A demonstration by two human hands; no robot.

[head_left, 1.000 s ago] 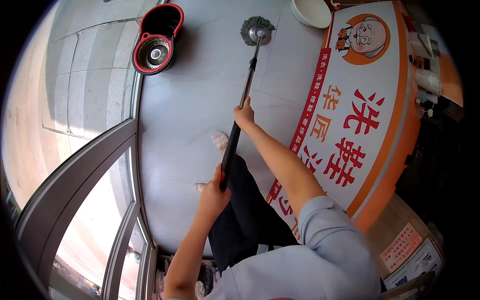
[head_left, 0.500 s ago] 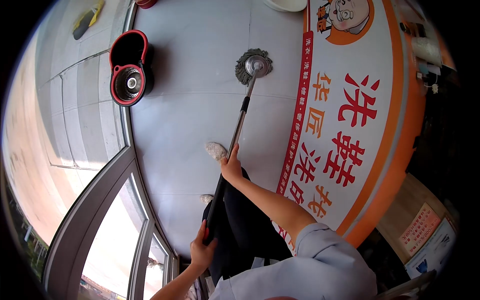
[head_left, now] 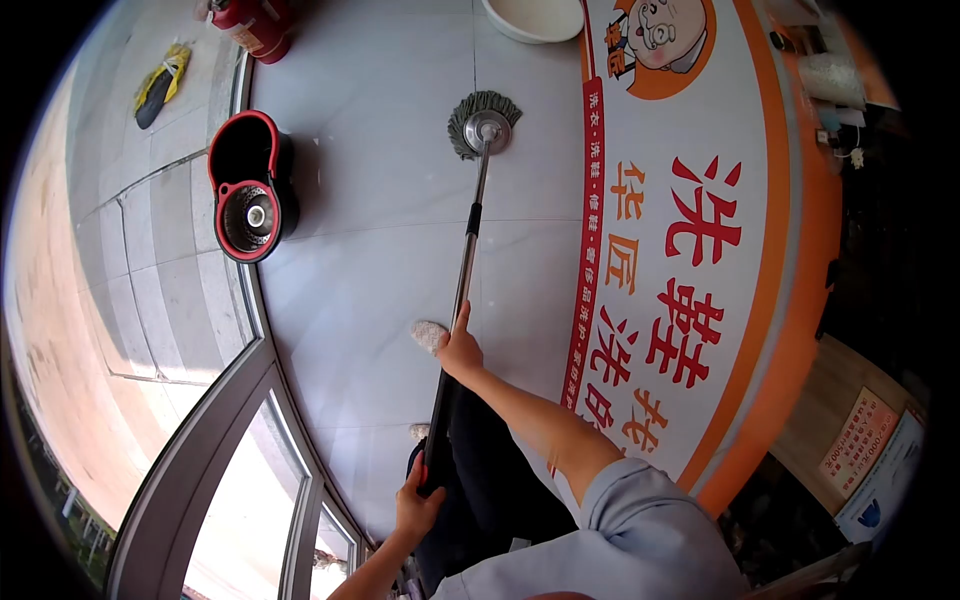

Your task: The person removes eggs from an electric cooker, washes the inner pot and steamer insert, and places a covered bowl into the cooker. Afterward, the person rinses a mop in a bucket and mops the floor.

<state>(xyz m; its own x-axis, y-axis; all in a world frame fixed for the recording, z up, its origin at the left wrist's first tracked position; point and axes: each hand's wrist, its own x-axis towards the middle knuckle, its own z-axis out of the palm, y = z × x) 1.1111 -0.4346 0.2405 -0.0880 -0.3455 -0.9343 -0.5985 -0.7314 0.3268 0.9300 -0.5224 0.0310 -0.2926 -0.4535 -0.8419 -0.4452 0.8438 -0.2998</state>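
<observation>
A mop [head_left: 467, 245] with a long metal and black handle runs from my body out across the pale tiled floor. Its round grey-green string head [head_left: 485, 124] lies flat on the tiles, below a white basin at the top. My right hand [head_left: 460, 350] is closed around the middle of the handle. Lower down, at the red-marked end of the handle, my left hand [head_left: 417, 507] is wrapped round it too. To the left of the mop head stands a black and red mop bucket [head_left: 250, 187] with a metal spin basket.
A white counter front with red and orange lettering [head_left: 700, 220] borders the floor on the right. Glass door frames [head_left: 215, 430] run along the left. A red fire extinguisher [head_left: 258, 30] and the white basin [head_left: 535, 22] stand at the far end.
The mop head has shifted slightly left against the counter and sits nearer the white basin. My view has tilted up, showing more of the basin and the fire extinguisher. Both hands keep their hold.
</observation>
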